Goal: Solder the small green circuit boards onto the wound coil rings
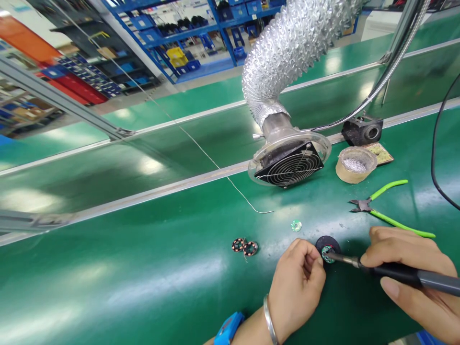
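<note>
Copper is showing on two small wound stators, which are lying together on the green worktop, left of both hands. Next comes the left hand: its fingers are bending inward, thumb and forefinger almost meeting beside a black disc; whether they are pinching its edge or something thin, I cannot tell. On this disc a round circuit board is sitting, just right of the left fingertips, so the left hand is being the nearer one. The board is having no long axis; the soldering iron is pointing leftward at it, tip at its face. Farther right, the right hand is closing around the iron's handle, while diagonal cutters are lying open beyond it.
</note>
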Tool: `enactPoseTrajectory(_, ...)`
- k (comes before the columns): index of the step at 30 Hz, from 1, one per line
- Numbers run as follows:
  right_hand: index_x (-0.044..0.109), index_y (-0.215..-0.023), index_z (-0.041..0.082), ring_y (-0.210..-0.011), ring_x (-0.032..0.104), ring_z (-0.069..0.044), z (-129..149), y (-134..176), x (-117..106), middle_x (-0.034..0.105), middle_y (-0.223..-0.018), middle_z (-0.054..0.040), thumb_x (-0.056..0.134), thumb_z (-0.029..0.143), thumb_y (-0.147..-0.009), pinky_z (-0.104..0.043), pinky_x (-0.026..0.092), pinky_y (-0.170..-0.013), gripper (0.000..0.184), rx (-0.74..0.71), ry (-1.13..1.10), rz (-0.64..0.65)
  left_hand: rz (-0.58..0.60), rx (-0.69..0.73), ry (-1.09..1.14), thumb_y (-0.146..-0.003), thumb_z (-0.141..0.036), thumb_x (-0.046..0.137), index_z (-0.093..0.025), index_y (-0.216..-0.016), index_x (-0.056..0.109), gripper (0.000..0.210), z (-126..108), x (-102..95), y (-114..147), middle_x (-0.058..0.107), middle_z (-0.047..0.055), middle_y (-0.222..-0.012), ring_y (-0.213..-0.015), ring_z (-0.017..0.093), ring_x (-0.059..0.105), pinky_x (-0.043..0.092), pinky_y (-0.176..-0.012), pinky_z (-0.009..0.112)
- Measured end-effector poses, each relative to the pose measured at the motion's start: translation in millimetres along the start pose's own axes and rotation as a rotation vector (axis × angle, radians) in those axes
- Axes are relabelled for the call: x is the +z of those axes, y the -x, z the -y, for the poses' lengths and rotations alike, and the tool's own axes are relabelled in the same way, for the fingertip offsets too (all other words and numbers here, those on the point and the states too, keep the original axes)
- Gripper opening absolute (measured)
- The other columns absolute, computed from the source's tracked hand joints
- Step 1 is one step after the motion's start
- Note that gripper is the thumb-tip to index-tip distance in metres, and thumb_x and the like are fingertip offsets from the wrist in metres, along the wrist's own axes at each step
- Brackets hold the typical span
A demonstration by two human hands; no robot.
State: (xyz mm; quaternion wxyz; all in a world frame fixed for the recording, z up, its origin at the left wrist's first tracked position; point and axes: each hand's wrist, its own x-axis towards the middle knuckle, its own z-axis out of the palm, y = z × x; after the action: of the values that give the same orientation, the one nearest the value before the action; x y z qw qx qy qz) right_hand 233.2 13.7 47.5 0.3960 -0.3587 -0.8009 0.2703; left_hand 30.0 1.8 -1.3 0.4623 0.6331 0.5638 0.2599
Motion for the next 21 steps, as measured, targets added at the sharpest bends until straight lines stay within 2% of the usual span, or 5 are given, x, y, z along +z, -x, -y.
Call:
enactPoseTrajectory(5, 0.057, -0.099, 0.019, -0.055, 0.05, -0.014, -7.3, 4.6, -6.1, 0.051, -0.066, 0.0009, 0.049, 0.012, -0.079, -0.029, 0.039, -0.05, 0.023, -0.001, -0.1, 0.041, -0.005, -0.001, -0.001, -0.084, -0.014, 0.044, -0.019, -0.074, 0.049, 0.012, 0.2, 0.6, 0.0, 0.052, 0.001, -0.072, -0.062, 0.015, 0.057, 0.046, -0.056, 0.026)
enactPoseTrajectory(13, 0.06, -0.105, 0.016, -0.061, 0.054, -0.016, -14.3, 2.9, 6.0, 0.058, -0.074, -0.0038, 0.049, 0.01, -0.078, -0.032, 0.043, -0.053, 0.03, -0.089, -0.157, -0.141, 0.031, -0.052, 0.1, -0.084, -0.014, 0.044, -0.02, -0.076, 0.048, 0.01, 0.3, -0.6, 1.9, 0.05, -0.002, -0.07, -0.056, 0.012, 0.055, 0.044, -0.053, 0.024)
enactPoseTrajectory(15, 0.059, -0.112, 0.016, -0.062, 0.058, -0.016, -16.2, 1.2, 8.2, 0.061, -0.076, -0.0043, 0.051, 0.009, -0.079, -0.031, 0.046, -0.053, 0.034, -0.112, -0.079, -0.173, 0.049, -0.073, 0.131, -0.081, -0.013, 0.048, -0.019, -0.082, 0.048, 0.006, -0.3, -0.7, 1.9, 0.048, -0.003, -0.071, -0.052, 0.01, 0.052, 0.041, -0.049, 0.022)
enactPoseTrajectory(19, 0.056, -0.122, 0.02, -0.054, 0.058, -0.011, -23.8, 0.5, 16.8, 0.063, -0.071, 0.0012, 0.052, 0.006, -0.085, -0.023, 0.049, -0.05, 0.04, -0.088, 0.011, -0.234, 0.051, -0.054, 0.013, -0.07, -0.012, 0.065, -0.017, -0.097, 0.052, 0.03, -3.6, -0.5, -3.1, 0.049, -0.003, -0.083, -0.049, 0.006, 0.045, 0.04, -0.05, 0.023)
enactPoseTrajectory(21, 0.057, -0.119, 0.02, -0.054, 0.059, -0.009, -28.4, 0.4, 22.6, 0.065, -0.072, 0.002, 0.05, 0.005, -0.087, -0.019, 0.05, -0.05, 0.035, -0.081, 0.012, -0.22, 0.048, -0.018, -0.067, -0.069, -0.016, 0.074, -0.016, -0.095, 0.057, 0.031, -4.5, -1.7, -8.0, 0.05, -0.002, -0.085, -0.049, 0.005, 0.042, 0.041, -0.054, 0.024)
